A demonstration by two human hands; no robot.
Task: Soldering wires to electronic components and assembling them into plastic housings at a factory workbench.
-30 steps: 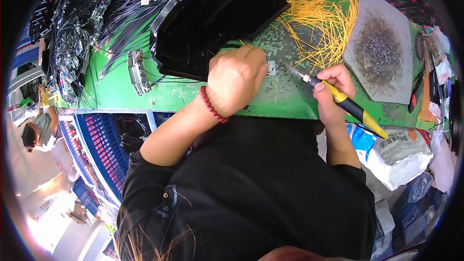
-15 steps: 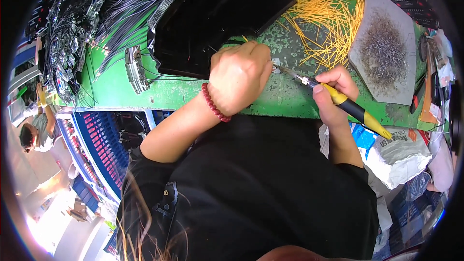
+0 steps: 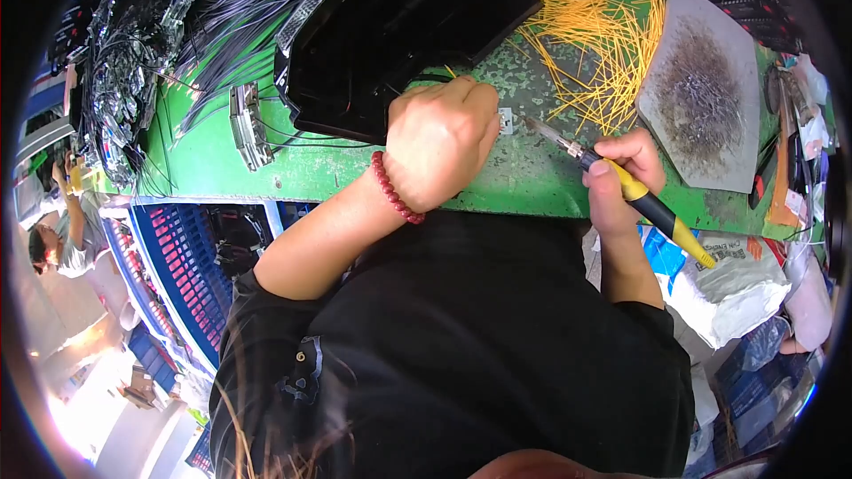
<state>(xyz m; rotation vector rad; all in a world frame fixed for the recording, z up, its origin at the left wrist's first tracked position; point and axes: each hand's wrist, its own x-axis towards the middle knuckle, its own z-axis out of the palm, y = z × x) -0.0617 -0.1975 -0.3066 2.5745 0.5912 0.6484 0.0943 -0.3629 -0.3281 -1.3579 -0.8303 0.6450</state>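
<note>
My left hand (image 3: 439, 142), with a red bead bracelet on the wrist, is closed over a small grey part (image 3: 507, 120) on the green bench (image 3: 213, 160). A thin yellow wire pokes out above its knuckles. My right hand (image 3: 617, 182) grips a soldering iron (image 3: 621, 179) with a yellow and black handle. Its metal tip points left, close to the small part beside my left hand. Whatever lies under my left hand is hidden.
A black plastic tray (image 3: 382, 44) lies just behind my left hand. Loose yellow wires (image 3: 595, 27) are heaped at the back right beside a grey scorched pad (image 3: 701, 98). Black cables and metal parts (image 3: 160, 44) crowd the left. Another person (image 3: 62, 239) is at far left.
The soldering iron tip has stayed by the small part while my left hand shifted slightly right toward it. The view has moved a little.
</note>
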